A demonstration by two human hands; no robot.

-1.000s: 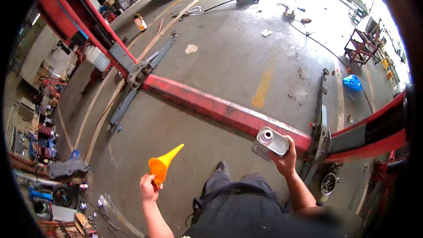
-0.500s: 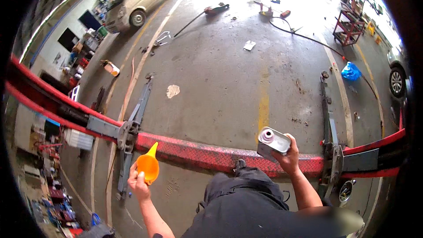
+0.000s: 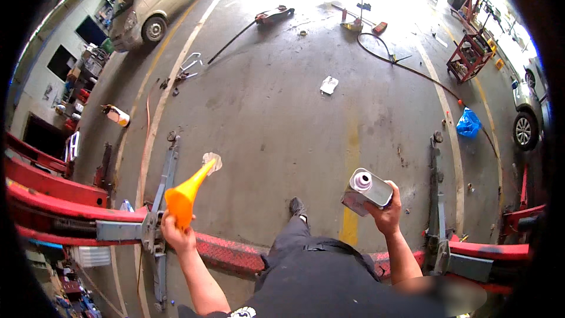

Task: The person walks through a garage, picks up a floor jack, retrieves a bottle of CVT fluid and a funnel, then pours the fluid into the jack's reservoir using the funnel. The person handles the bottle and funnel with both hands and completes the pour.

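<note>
An orange funnel (image 3: 183,198) is in my left hand (image 3: 178,236), its narrow spout tilted up and away from me. The fingers grip it near the wide end. My right hand (image 3: 386,212) is wrapped round a rectangular metal can (image 3: 367,192) with a round, uncapped-looking neck on its top face. The can leans slightly, its neck toward the left. Funnel and can are well apart, on either side of my body. My foot in a dark shoe (image 3: 298,206) is on the floor between them.
A red lift crossbeam (image 3: 229,254) runs across the floor under me, with grey lift arms (image 3: 168,171) at left and another (image 3: 436,171) at right. A floor jack (image 3: 274,15), a hose (image 3: 424,70), a blue plastic bag (image 3: 468,123) and a red tool cart (image 3: 469,57) lie ahead. A van (image 3: 165,0) stands far left.
I have stepped forward across the red beam. My left hand has turned the funnel, so its side now faces me instead of its open mouth. The can stays in my right hand.
</note>
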